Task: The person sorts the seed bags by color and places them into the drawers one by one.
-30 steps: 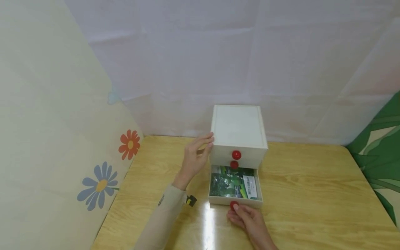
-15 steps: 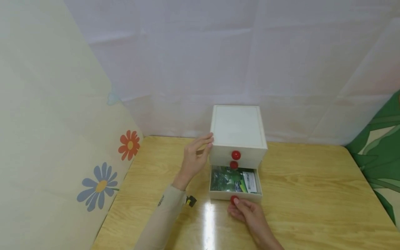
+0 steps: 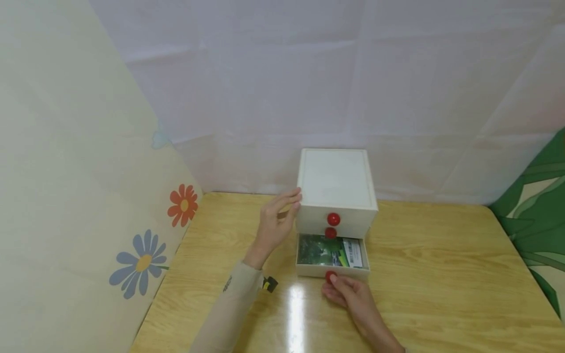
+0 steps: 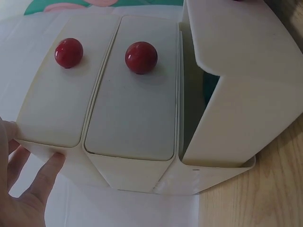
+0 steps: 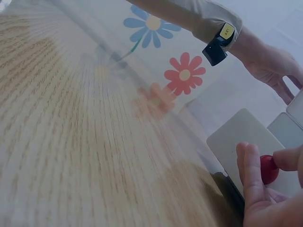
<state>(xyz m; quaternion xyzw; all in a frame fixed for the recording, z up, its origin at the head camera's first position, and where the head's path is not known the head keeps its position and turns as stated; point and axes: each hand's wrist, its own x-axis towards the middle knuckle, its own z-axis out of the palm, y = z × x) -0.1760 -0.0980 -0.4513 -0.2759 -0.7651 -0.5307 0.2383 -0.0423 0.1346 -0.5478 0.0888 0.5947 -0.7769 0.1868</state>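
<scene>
A white desktop drawer cabinet (image 3: 337,176) with three drawers stands on the wooden table. Its bottom drawer (image 3: 313,270) is pulled partway out, and a glossy green packet (image 3: 320,251) with a white label lies inside. My right hand (image 3: 356,297) pinches that drawer's red knob (image 5: 269,170) between thumb and fingers. At the cabinet's upper left side, my left hand (image 3: 273,226) rests with extended fingers (image 4: 47,175) touching the wall. The two upper drawers are closed, each bearing a red knob (image 4: 141,57).
The wooden table (image 3: 441,264) spreads to both sides of the cabinet. A pale cloth backdrop (image 3: 273,98) hangs behind it. Flower-printed fabric (image 3: 66,171) borders the left side, and green leaf-patterned fabric (image 3: 538,215) the right. A small black device (image 5: 218,49) sits on my left wrist.
The bottom drawer has slid partly inward, toward the cabinet, with my right hand moving along on its knob. Less of the green packet shows. My left hand has stayed in place.
</scene>
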